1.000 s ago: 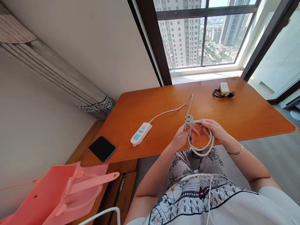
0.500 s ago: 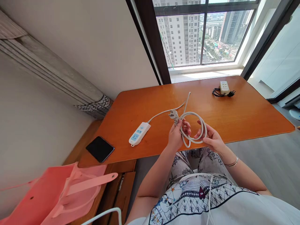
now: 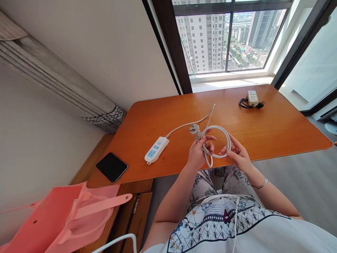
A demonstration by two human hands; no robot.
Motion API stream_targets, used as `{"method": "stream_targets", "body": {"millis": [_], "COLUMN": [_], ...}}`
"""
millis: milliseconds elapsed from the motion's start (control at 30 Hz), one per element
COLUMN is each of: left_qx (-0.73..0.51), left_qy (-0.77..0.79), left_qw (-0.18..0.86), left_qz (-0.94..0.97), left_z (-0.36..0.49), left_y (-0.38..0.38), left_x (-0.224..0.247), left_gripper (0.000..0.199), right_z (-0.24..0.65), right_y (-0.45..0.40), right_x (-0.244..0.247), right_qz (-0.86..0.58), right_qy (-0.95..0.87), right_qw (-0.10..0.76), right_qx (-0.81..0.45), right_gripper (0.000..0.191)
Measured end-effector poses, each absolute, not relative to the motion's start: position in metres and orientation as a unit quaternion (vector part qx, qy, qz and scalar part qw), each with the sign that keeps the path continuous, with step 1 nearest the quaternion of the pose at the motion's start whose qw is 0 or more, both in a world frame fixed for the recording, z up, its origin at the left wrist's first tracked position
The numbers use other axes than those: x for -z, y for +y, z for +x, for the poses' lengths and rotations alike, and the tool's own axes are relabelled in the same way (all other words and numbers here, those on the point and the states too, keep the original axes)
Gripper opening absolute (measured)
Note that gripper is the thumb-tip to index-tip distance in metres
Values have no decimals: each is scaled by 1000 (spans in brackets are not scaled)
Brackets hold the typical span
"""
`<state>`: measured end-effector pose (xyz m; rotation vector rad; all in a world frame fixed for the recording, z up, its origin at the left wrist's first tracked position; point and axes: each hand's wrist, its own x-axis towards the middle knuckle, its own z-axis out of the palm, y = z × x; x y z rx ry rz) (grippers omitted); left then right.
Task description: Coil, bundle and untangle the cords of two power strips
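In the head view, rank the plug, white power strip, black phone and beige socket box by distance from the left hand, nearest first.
1. Plug: just above the left hand.
2. White power strip: to its left on the table.
3. Beige socket box and black phone: far right corner and left ledge; too close to call.

Left hand (image 3: 198,151) and right hand (image 3: 238,153) raised together, fingers curled closed.
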<state>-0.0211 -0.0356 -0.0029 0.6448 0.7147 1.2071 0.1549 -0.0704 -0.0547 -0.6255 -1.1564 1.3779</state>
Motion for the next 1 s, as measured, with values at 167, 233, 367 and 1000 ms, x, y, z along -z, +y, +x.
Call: {"method": "stream_targets", "body": {"millis": [167,233,367,1000], "left_qx": [-540,-535,-520,-472], "left_qy": [315,312,306,309], "left_qw": [722,730,750,763], "left_qz": [296,288,272,314], "left_z": [-21,-19,-15,-19], "left_y": [-37,-38,-41,-41], "left_x": [0,-1,-2,-2], "left_gripper": [35,31,24,51], "right_z": [155,152,145,136], "right_y": [-71,-71,-70,-71], "right_x": [51,49,47,48], "right_qz": [-313,-335,-383,-379], "right_qy": [-500,-490,-467,-432], "right_qw": [570,579,599,626], "right_qx": [-573,-559,-525,-527], "right_gripper": [71,65,49,46]}}
